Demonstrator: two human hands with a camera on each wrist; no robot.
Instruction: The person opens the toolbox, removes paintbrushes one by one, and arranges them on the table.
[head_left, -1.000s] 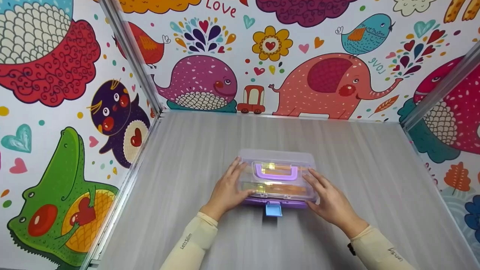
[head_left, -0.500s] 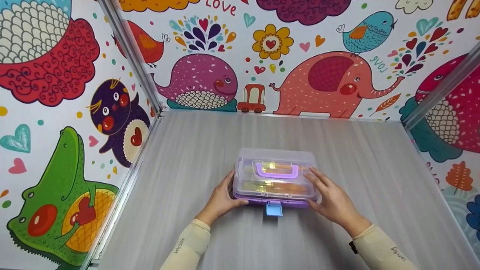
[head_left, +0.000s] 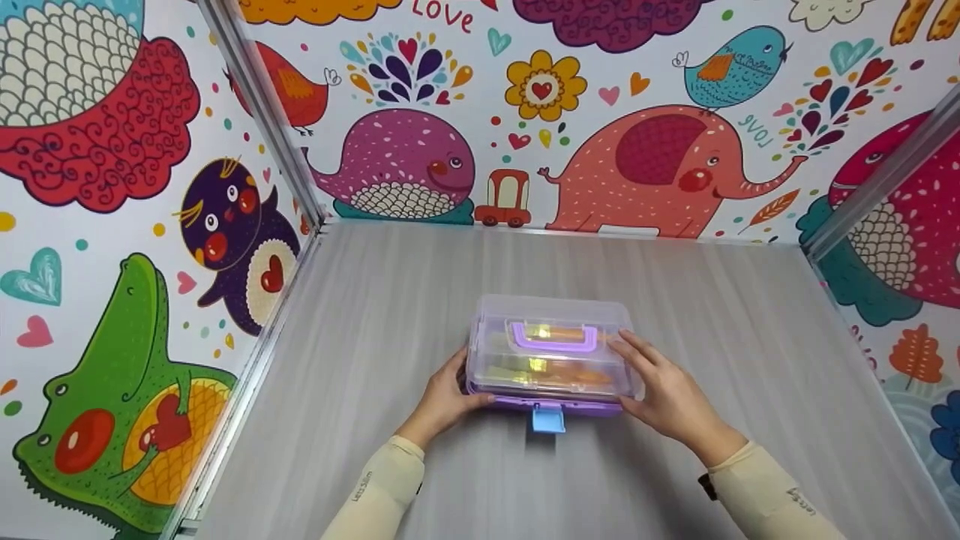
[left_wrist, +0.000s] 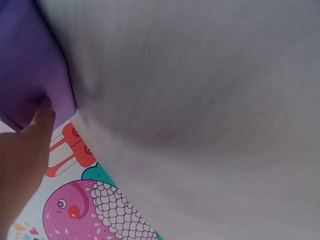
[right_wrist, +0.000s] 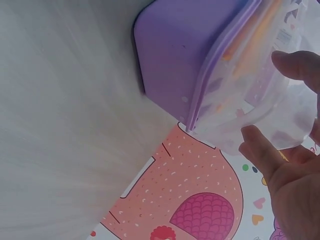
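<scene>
In the head view, a purple plastic storage box (head_left: 506,406) with a clear lid (head_left: 487,307) stands on the table between the hands. Its lid bears a purple carry handle (head_left: 555,345). A light-blue latch (head_left: 548,420) hangs unfastened at the front. Yellow and orange contents show blurrily through the lid. My left hand (head_left: 448,397) grips the left side, thumb at the front rim; in the left wrist view a fingertip presses the purple wall (left_wrist: 35,65). My right hand (head_left: 679,397) holds the lid's right side, thumb near the front corner, fingers bent against the clear plastic.
The grey wood-grain table (head_left: 375,300) runs back to a wall (head_left: 510,142) printed with cartoon animals. Metal frame posts (head_left: 262,105) stand at the corners, and a printed side panel (head_left: 97,300) borders the left edge.
My left hand has moved from the lid's top left down to the box's left side. The lid's handle and highlights have shifted slightly upward in view. My right hand stays at the right side.
</scene>
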